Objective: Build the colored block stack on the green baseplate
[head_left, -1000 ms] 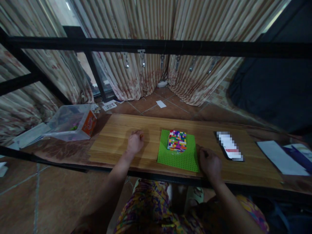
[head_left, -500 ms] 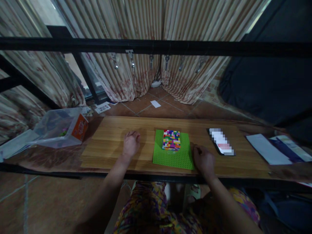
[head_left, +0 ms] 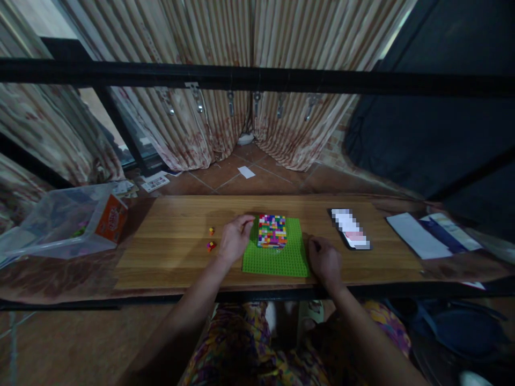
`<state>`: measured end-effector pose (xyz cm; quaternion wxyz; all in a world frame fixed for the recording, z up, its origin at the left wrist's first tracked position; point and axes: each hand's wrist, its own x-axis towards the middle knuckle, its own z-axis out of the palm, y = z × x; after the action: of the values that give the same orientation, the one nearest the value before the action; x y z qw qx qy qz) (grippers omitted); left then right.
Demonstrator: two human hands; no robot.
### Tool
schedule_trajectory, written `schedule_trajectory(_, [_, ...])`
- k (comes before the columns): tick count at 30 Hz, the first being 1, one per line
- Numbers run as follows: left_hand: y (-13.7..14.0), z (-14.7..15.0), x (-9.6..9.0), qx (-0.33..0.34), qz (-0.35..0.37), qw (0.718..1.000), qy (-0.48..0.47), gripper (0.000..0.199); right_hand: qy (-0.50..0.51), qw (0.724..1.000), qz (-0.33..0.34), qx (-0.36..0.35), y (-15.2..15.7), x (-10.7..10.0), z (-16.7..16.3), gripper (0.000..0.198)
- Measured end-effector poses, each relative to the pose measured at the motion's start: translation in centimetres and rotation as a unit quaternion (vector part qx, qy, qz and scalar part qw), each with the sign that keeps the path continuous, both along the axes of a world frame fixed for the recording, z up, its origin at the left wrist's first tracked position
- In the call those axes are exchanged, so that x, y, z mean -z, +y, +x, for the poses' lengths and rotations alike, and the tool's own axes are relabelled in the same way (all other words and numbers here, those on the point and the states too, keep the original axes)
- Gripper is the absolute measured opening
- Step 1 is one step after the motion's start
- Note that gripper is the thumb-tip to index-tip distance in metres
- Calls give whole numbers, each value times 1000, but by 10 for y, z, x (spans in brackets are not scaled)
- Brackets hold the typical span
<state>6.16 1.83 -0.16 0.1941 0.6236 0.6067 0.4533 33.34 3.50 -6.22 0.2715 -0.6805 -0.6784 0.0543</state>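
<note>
A block built of many-coloured toy bricks (head_left: 272,230) stands on a green studded baseplate (head_left: 276,264). My left hand (head_left: 235,238) is just left of the block, over the plate's left edge, with thumb and fingers pinched together. Whatever is between those fingertips is too small to make out. My right hand (head_left: 325,262) rests by the plate's right edge, its fingers curled closed; the inside of the fist is hidden. Left of my left hand lie small loose bricks, in an upper group (head_left: 211,231) and a lower group (head_left: 211,246).
A wooden board (head_left: 169,236) lies under everything. On its right is a phone (head_left: 350,229), with papers (head_left: 418,236) beyond. At the left stands a clear plastic box (head_left: 72,214) with an orange label. A dark bar (head_left: 257,79) crosses in front of the curtains.
My left hand has moved right, from the bare board to beside the brick block, uncovering the loose bricks. My right hand has stayed by the plate. The view has shifted slightly.
</note>
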Motion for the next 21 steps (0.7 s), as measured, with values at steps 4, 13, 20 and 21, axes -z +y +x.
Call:
schedule_trajectory(4, [7,15,-5,5,-3,1000,-11,18,6,1000,4,-2,0,0,0,34])
schedule_trajectory(13, [24,29,10,9,53,996,-64,13,7,1000,0,-1,0,-1,-1,31])
schedule_trajectory(20, [29,34,19,-15,64,995,-80,13,8,1000,9,-1,0,0,-1,31])
schedule_trajectory(21, [30,34,20,-15,64,994,-86,13,7,1000,10,-1,0,0,-1,31])
